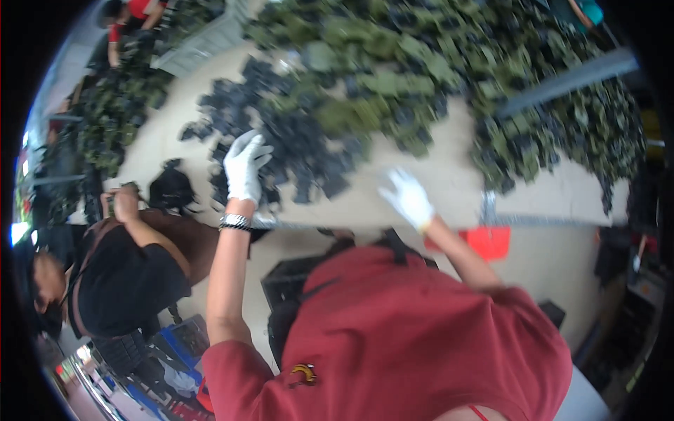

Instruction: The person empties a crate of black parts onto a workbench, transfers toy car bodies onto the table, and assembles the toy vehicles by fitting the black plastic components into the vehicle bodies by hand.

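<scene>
My left hand (243, 168), in a white glove, is over the left edge of a heap of dark grey pieces (295, 137). Its fingers are loosely bent and apart, and I see nothing held in them. The pieces are small and blurred, so I cannot make out their kind. To the right, my right hand (408, 198), also gloved in white, hovers over the pale table (449, 165) with its fingers spread and nothing in them. Beyond it lies a large heap of olive-green and dark pieces (386, 84).
A co-worker in a black shirt (126, 281) sits at my left, near a black bag (170, 188) on the table. Another person in red (138, 10) is at the far left. A grey metal bar (569, 81) crosses the right side. A red bin (488, 242) stands below the table edge.
</scene>
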`<action>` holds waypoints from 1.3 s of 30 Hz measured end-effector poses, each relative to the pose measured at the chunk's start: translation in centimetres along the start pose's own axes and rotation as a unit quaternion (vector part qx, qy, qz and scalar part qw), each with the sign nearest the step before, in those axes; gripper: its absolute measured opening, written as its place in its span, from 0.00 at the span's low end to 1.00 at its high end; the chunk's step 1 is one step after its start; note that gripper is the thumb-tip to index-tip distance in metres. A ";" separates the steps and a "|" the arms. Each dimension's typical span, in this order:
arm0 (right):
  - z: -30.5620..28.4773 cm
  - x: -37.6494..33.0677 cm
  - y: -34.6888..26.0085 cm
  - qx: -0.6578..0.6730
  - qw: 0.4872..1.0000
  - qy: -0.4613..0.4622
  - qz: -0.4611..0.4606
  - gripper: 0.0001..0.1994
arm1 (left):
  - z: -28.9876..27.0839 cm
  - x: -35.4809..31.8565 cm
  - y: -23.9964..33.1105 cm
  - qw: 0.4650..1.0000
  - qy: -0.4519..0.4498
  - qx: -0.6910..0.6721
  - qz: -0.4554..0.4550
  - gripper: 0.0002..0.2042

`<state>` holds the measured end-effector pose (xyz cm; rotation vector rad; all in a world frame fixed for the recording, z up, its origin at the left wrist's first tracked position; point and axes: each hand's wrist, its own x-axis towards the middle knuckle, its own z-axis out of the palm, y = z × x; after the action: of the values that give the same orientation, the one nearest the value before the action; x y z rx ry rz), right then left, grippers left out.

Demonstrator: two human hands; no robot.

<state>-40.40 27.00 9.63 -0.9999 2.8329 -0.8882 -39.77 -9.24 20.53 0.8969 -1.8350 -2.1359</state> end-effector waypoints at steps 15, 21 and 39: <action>-5.4 17.0 0.4 -0.082 0.995 -0.041 -0.039 0.32 | 3.9 -14.1 -8.8 0.992 -0.029 0.007 -0.123 0.09; -8.0 18.2 2.2 0.087 0.987 0.112 -0.072 0.20 | 7.2 -14.7 -6.8 0.989 -0.104 0.023 -0.098 0.10; -7.0 5.9 -5.5 0.689 0.641 -0.246 0.233 0.19 | 8.1 -13.7 -4.8 0.932 -0.082 -0.350 -0.051 0.18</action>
<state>-43.23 23.65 19.38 -0.1458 1.1015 -1.7458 -32.12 5.53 20.75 0.6525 -0.9313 -2.7014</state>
